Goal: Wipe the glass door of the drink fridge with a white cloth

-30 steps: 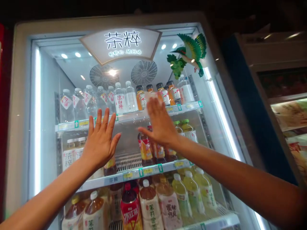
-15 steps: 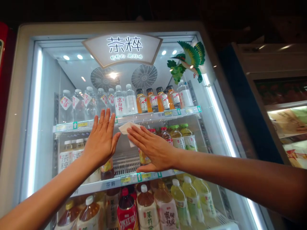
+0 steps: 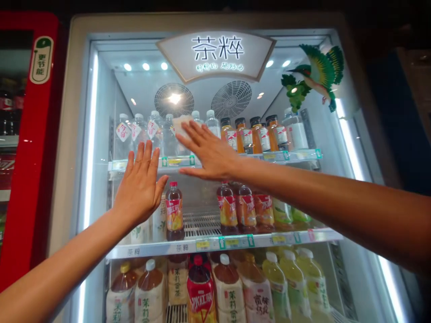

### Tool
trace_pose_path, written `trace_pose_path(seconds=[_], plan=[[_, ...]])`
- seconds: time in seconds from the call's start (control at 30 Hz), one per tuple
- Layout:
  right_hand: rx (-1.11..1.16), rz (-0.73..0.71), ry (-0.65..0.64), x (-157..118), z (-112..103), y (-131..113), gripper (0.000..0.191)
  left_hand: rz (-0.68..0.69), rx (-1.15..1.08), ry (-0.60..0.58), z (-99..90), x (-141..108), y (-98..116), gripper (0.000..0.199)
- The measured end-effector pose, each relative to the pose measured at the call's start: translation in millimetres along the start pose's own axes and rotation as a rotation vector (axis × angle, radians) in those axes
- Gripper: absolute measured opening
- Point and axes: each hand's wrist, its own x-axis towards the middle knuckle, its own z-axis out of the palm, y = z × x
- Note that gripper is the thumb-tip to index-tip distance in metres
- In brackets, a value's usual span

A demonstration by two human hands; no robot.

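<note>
Right hand [image 3: 207,150] moved up-left, flat over white cloth [image 3: 183,125], hiding bottles on the top shelf [image 3: 279,157]. Left hand [image 3: 138,188] spread, empty, at fridge glass; contact unclear. Dark surroundings, red cabinet [image 3: 40,157] cut off.

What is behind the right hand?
A pale sheet sticks out from behind the right hand, with clear bottles partly showing beyond. Whatever the palm covers can't be seen.

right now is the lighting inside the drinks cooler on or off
On: the left light strip and right light strip both glow white, and the bottles between them are brightly lit.
</note>
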Motion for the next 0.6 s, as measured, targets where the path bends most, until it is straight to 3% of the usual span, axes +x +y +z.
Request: trace_pose_path(seconds=[0.07,0.1,0.2,0.27,0.43,0.5,0.6], plan=[[-0.002,0.075,0.042,12.0,2.5,-5.2,0.105,-0.020,0.008,0.009,-5.6,-8.7,-12.0,0.078],[0.013,0.021,0.031,12.8,6.2,-13.2,0.107,-0.024,0.015,0.013,-7.5,-13.7,-17.5,0.077],[0.088,-0.332,-0.099,6.7,19.5,-43.3,0.114,-0.023,0.020,0.018,-10.4,-29.4,-32.7,0.077],[0.101,-0.445,-0.156,10.1,21.8,-51.6,0.112,-0.015,0.015,0.005,-10.9,-38.4,-41.1,0.078],[0.031,-0.095,-0.046,38.1,15.9,-50.4,0.110,-0.010,-0.002,0.000,-11.0,-51.5,-52.2,0.081],[0.062,-0.171,-0.061,35.3,22.1,-64.2,0.112,-0.009,-0.013,0.007,-10.3,-55.4,-52.9,0.080],[0.119,-0.400,-0.141,26.2,30.3,-78.7,0.109,0.002,-0.029,0.002,-8.6,-60.5,-51.6,0.079]])
